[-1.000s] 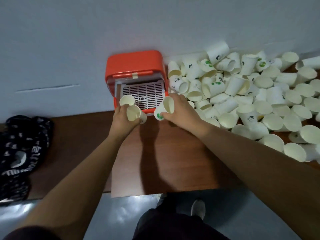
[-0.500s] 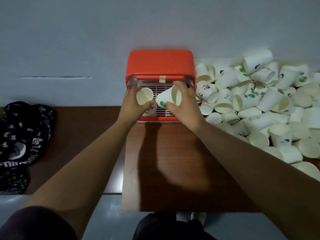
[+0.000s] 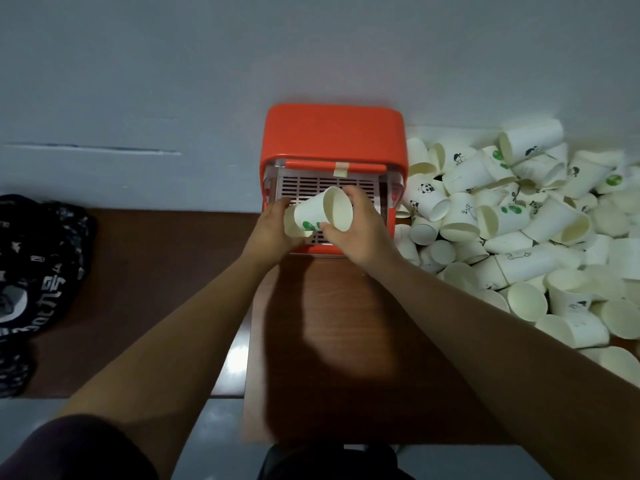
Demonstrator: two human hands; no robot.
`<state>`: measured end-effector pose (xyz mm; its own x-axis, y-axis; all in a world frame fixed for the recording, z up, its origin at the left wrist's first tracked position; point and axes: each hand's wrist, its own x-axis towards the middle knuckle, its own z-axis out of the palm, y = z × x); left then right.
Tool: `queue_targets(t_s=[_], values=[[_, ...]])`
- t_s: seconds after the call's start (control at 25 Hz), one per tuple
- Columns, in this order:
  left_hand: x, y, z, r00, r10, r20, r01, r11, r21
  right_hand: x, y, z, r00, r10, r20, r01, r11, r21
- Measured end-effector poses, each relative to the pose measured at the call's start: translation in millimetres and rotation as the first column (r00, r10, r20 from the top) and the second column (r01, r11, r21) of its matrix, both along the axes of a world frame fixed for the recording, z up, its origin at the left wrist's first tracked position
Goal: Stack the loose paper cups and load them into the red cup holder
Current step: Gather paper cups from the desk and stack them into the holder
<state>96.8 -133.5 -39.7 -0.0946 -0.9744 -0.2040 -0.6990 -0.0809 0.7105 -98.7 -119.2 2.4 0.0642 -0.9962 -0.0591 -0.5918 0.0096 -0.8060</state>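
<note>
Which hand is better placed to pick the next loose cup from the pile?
Probably the right hand: the pile of loose cups lies just beside it, while the left hand is on the far side, gripping a cup.

Open bench (image 3: 322, 341) stretched across the centre of the frame before the red cup holder (image 3: 332, 133), whose front was blocked by the left hand (image 3: 273, 230) and right hand (image 3: 360, 233) gripping cups (image 3: 318, 211). Loose cups (image 3: 519, 237) crowded the right, against the holder; dark cloth (image 3: 34, 271) covered the far left.
</note>
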Motion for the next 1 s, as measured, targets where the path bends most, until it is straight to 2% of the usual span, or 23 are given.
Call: queue_targets(t_s=[0.2,0.28,0.4,0.48,0.56,0.6,0.72,0.8,1.0], values=[[17.1,5.9,-3.1,0.993,-0.058,-0.108,0.064,0.997,0.051,20.2,-9.3,-11.6,0.949,0.163,-0.269,-0.164,0.986,0.02],[21.2,7.2,1.0,0.986,0.043,-0.163,-0.021,0.99,0.138,25.9,-14.6,-16.1,0.94,0.196,-0.281,-0.184,0.981,0.069],[21.3,9.0,9.0,0.921,0.195,-0.336,-0.11,0.96,0.256,27.6,-18.4,-18.9,0.948,0.194,-0.252,-0.182,0.981,0.072],[19.1,12.2,11.3,0.9,0.217,-0.377,-0.117,0.955,0.272,27.3,-16.8,-20.0,0.9,0.194,-0.389,-0.212,0.977,-0.005],[16.6,16.0,11.7,0.902,0.217,-0.373,-0.115,0.954,0.275,28.5,-14.6,-23.9,0.841,0.212,-0.497,-0.247,0.969,-0.006],[15.8,16.7,9.3,0.909,0.202,-0.366,-0.107,0.959,0.264,29.7,-13.4,-28.1,0.842,0.233,-0.487,-0.246,0.968,0.037],[18.9,17.2,0.5,0.946,0.09,-0.31,-0.025,0.978,0.207,30.7,-11.5,-38.5,0.93,0.231,-0.287,-0.186,0.967,0.175],[21.3,17.7,-3.9,0.958,0.06,-0.279,-0.007,0.982,0.19,30.6,-9.1,-43.6,0.957,0.194,-0.216,-0.155,0.97,0.186],[17.1,17.5,-4.1,0.979,0.098,-0.176,-0.077,0.99,0.121,38.9,-3.1,-43.0,0.982,0.125,-0.144,-0.094,0.975,0.203]])
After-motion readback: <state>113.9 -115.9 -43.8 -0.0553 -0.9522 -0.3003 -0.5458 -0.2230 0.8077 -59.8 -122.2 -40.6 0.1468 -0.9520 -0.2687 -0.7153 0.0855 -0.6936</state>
